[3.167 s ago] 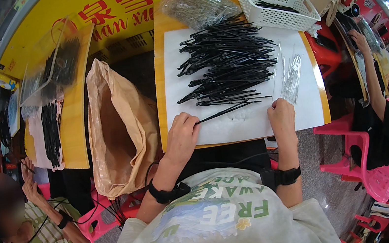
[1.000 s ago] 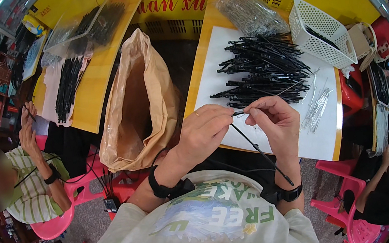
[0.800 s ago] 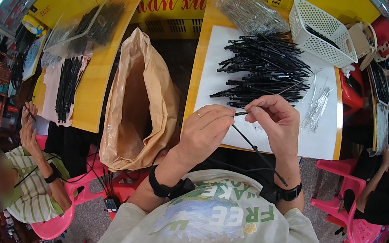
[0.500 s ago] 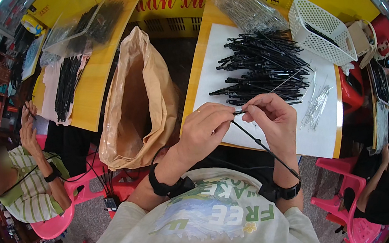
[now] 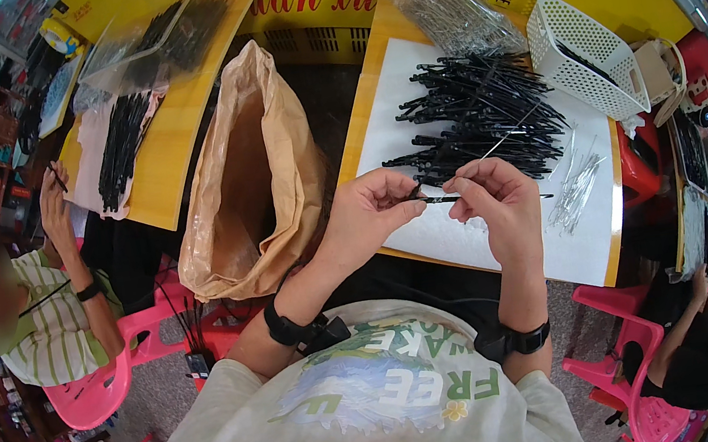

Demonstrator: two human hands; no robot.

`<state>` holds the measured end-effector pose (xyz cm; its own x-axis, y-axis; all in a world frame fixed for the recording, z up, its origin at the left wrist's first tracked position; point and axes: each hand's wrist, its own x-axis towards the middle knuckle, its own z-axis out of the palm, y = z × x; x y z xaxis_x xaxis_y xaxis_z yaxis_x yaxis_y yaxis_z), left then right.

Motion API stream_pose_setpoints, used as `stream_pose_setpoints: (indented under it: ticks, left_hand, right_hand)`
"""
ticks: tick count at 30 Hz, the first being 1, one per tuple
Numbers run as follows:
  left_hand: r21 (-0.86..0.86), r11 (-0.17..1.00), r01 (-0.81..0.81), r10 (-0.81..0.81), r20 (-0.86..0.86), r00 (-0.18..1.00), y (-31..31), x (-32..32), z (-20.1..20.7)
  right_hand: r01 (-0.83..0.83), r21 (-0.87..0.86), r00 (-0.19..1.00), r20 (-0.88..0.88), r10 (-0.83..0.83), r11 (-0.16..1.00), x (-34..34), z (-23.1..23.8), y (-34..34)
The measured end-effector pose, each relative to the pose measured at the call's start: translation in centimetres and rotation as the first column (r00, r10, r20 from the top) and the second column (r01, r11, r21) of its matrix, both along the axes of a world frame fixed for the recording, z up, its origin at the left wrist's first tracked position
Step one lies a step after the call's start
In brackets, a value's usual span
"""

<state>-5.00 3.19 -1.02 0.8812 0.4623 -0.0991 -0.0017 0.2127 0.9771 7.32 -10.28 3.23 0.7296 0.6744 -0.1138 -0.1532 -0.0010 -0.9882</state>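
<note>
Head cam: both hands are up around the middle of the frame, over the near edge of a white sheet (image 5: 567, 259). Left hand (image 5: 367, 219) is pinching a skinny black strip (image 5: 437, 200) between thumb and fingers. The strip runs sideways toward the right hand (image 5: 500, 200), passes behind it, and its tip pokes out the other side. Right hand's thumb and forefinger are closed on a thin silvery rod (image 5: 501, 142) that slants up and right; can't tell if they're gripping the strip too.

Just above the hands there's a messy heap of black strips (image 5: 483, 108), with loose clear pieces (image 5: 581, 194) to its right. Upper right has a white perforated basket (image 5: 579, 85), next to a clear plastic bag (image 5: 461, 16). An open brown paper bag (image 5: 287, 131) stands left of center, and someone in a striped shirt (image 5: 66, 329) sits far left.
</note>
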Motion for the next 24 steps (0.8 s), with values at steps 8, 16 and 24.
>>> stream_pose_setpoints:
  ticks: [8,16,24]
  left_hand:
    - [0.005,1.0,-0.025,0.025,0.006,1.0,-0.5,-0.1,0.2]
    - [0.366,0.93,-0.029,0.023,0.02,1.0,-0.7,-0.5,0.9]
    - [0.561,0.826,-0.053,0.008,0.083,0.997,-0.9,-0.7,0.3]
  right_hand:
    - [-0.032,-0.05,0.996,-0.082,0.028,0.998,0.4,-0.7,0.2]
    - [-0.075,-0.066,0.986,-0.157,0.064,0.995,0.8,-1.7,0.1]
    - [-0.088,0.005,0.984,-0.156,0.087,0.996,0.6,-2.4,-0.1]
